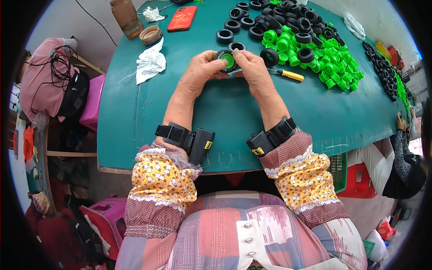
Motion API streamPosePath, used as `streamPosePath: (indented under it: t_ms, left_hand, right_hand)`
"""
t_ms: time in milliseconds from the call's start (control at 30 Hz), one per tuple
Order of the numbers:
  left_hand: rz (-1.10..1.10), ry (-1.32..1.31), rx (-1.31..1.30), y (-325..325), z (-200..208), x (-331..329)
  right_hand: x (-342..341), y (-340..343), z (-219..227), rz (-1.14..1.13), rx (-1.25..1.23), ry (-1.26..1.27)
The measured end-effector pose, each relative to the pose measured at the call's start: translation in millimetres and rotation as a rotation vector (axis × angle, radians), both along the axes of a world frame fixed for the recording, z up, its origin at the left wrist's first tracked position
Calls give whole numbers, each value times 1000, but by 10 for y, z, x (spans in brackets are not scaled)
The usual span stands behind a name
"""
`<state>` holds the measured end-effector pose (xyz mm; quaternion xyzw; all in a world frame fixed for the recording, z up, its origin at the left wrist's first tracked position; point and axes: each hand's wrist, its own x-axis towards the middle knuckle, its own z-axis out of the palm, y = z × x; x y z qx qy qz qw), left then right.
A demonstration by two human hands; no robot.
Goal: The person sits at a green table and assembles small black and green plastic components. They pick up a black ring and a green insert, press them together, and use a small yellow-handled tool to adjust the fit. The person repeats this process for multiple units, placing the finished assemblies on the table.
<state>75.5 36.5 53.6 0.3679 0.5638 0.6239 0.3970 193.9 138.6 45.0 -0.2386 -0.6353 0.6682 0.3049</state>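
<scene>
At twelve o'clock over the green table (220,105), a black tyre (221,54) with a green hub (228,62) inside is pinched between the left hand (202,69) and right hand (253,70), seemingly for steadiness. From it, loose tyres (273,21) at two o'clock and loose hubs (330,68) at three are heaped, presumably for easy reach; a yellow-handled screwdriver (292,75) is laid near the right hand.

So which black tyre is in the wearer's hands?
The black tyre held between the left hand and right hand, with a green hub showing in its middle. The other tyres lie loose or piled on the table.
</scene>
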Motion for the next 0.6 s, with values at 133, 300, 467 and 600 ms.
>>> streamPosePath:
  t_ms: [133, 300, 467, 600]
  left_hand:
    - [-108, 78, -98, -24, 15, 41]
    - [-139, -91, -3, -47, 12, 75]
    - [-121, -99, 62, -45, 26, 106]
    - [-121, -35, 19, -18, 36, 119]
  right_hand:
    - [8, 5, -6, 90, 58, 53]
    - [10, -66, 41, 217, -134, 137]
    - [7, -160, 91, 234, -135, 194]
    - [-6, -148, 53, 199, -168, 207]
